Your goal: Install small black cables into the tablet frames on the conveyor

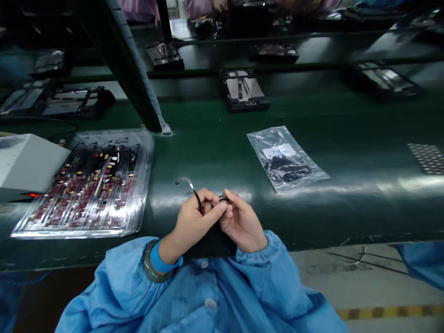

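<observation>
Left hand (190, 223) and right hand (243, 225) both pinch a thin cable (191, 185) over the belt (215, 148) edge, fingertips close together, probably for fine control. Tray (86, 194) on the left and bag (284, 159) ahead, both within reach.

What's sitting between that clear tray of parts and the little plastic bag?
In the head view, only bare green belt between tray and bag; the thin black cable held by left hand and right hand arches above it.
</observation>
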A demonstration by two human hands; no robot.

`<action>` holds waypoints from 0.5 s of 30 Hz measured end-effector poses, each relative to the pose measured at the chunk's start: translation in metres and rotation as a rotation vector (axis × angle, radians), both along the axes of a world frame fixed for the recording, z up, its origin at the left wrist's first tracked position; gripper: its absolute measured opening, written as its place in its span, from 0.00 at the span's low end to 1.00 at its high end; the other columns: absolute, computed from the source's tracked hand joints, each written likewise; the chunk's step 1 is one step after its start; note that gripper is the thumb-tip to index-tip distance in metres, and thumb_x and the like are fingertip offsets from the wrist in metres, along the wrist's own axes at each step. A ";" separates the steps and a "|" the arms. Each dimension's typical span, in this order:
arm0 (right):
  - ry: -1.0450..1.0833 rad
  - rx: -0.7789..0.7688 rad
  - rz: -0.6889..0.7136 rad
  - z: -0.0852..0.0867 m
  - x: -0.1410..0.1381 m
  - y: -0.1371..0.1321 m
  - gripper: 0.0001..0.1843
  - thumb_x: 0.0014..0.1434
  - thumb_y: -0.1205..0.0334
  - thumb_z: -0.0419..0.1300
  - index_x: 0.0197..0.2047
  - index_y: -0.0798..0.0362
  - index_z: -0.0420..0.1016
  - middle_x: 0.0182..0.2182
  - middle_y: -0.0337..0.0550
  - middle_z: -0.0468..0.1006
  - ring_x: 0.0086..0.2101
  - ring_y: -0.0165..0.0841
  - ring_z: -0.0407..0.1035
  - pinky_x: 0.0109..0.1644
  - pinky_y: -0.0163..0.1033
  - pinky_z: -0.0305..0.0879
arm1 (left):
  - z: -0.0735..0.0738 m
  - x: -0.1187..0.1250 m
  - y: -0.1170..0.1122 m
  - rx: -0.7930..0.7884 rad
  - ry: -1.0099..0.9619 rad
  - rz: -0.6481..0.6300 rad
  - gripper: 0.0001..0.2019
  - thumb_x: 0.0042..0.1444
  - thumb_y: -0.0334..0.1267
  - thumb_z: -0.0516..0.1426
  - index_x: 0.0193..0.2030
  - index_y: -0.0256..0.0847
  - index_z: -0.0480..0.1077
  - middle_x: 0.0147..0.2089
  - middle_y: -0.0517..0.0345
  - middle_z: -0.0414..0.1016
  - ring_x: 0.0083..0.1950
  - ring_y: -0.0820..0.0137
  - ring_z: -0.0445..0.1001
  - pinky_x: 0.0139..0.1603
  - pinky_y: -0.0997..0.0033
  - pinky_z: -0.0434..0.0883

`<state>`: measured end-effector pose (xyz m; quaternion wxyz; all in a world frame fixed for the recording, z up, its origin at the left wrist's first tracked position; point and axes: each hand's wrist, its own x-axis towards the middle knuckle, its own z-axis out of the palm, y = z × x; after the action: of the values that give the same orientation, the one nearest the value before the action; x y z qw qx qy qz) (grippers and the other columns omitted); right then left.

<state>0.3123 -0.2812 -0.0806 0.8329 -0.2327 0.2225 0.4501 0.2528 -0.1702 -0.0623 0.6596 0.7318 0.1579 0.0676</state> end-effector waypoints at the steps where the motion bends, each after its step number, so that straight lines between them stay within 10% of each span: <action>1: 0.004 0.000 0.002 0.000 0.000 0.000 0.10 0.54 0.66 0.67 0.25 0.59 0.71 0.19 0.39 0.78 0.15 0.19 0.68 0.20 0.18 0.68 | 0.000 0.000 0.000 -0.002 0.002 -0.001 0.08 0.49 0.39 0.61 0.28 0.39 0.67 0.18 0.69 0.55 0.20 0.80 0.54 0.22 0.79 0.54; 7: -0.005 -0.055 -0.123 0.002 0.008 -0.016 0.12 0.44 0.69 0.72 0.23 0.58 0.71 0.17 0.35 0.74 0.14 0.18 0.64 0.15 0.18 0.62 | -0.008 0.001 0.001 -0.028 0.053 -0.025 0.08 0.50 0.41 0.61 0.30 0.38 0.71 0.19 0.66 0.62 0.20 0.81 0.55 0.22 0.78 0.54; 15: -0.059 -0.161 -0.376 0.002 0.047 -0.104 0.21 0.34 0.70 0.74 0.27 0.53 0.67 0.18 0.28 0.63 0.15 0.18 0.58 0.15 0.21 0.61 | -0.017 0.022 -0.005 -0.482 0.196 0.032 0.15 0.53 0.42 0.61 0.41 0.32 0.70 0.39 0.46 0.78 0.12 0.87 0.51 0.14 0.79 0.47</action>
<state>0.3593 -0.3853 -0.0790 0.8871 -0.2658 0.2728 0.2607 0.2750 -0.1747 -0.0794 0.7952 0.5541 0.2443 -0.0325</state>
